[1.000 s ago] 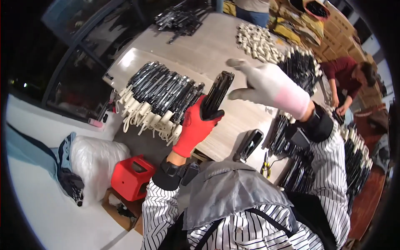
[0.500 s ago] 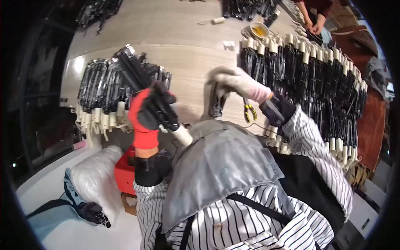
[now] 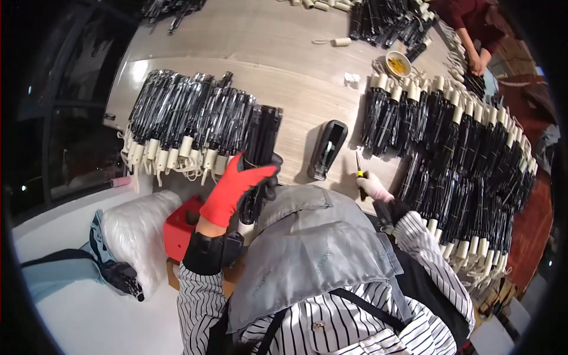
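Note:
My left hand (image 3: 241,186), in a red and black glove, is closed around a folded umbrella frame (image 3: 264,131) with black ribs. The frame stands upright in the picture, its pale handle pointing down toward my apron. On the right, my right hand (image 3: 375,187), in a white and pink glove, is closed on pliers (image 3: 360,173) with yellow and black grips, their jaws pointing away from me. Between the hands, a black stapler-like tool (image 3: 327,151) lies on the table. Beside my left hand rests a row of folded umbrella frames (image 3: 189,112) with cream handles and cords.
Two stacked rows of umbrella frames (image 3: 455,136) fill the table's right side. A bowl (image 3: 397,64) with small yellow pieces sits behind them, and a loose handle (image 3: 341,42) lies farther back. Another person's hands (image 3: 477,62) are at the far right. A red box (image 3: 180,229) stands below left.
My right hand has left the stapler-like tool and taken hold of the pliers to its right. My left hand has turned the umbrella frame upright and brought it beside the left row.

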`<state>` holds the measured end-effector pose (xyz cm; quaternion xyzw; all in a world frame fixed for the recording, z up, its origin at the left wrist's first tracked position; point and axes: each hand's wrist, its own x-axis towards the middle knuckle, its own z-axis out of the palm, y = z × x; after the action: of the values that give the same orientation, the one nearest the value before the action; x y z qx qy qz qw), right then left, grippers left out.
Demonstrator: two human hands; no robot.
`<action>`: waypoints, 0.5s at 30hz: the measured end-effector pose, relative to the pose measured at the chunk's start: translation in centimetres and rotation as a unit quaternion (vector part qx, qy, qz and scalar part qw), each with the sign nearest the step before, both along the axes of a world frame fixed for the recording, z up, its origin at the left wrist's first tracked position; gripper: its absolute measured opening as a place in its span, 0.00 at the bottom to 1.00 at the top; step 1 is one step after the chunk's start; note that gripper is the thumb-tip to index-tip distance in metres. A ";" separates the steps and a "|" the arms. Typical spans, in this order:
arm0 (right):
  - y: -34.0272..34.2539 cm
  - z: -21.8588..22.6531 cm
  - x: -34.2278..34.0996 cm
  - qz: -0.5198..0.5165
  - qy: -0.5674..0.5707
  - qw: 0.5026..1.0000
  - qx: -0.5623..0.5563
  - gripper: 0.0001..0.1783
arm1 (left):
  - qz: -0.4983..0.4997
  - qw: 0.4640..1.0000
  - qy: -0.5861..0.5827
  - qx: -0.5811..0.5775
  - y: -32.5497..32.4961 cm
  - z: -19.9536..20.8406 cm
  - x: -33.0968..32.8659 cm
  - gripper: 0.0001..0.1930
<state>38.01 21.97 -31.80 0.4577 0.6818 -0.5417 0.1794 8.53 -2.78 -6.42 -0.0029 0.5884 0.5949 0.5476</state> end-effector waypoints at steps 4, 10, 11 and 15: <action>0.1 13.7 -7.0 -0.036 0.173 0.969 -0.174 0.12 | -0.044 0.999 -0.014 0.027 -0.7 0.6 1.3 0.14; 2.4 26.3 -14.9 0.370 0.261 0.841 0.297 0.18 | -0.074 0.994 0.079 0.025 -0.5 1.3 3.2 0.15; 2.2 27.6 -15.9 0.404 0.241 0.817 0.333 0.20 | -0.072 0.994 0.076 0.015 -0.6 1.9 3.4 0.15; 1.4 29.5 -17.0 0.477 0.239 0.721 0.443 0.23 | -0.074 0.994 0.083 -0.003 -1.2 2.2 3.9 0.15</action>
<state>20.96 23.37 -2.34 -0.0452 0.9924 -0.1127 0.0216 12.46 -3.96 -4.23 0.0886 0.6324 0.5488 0.5394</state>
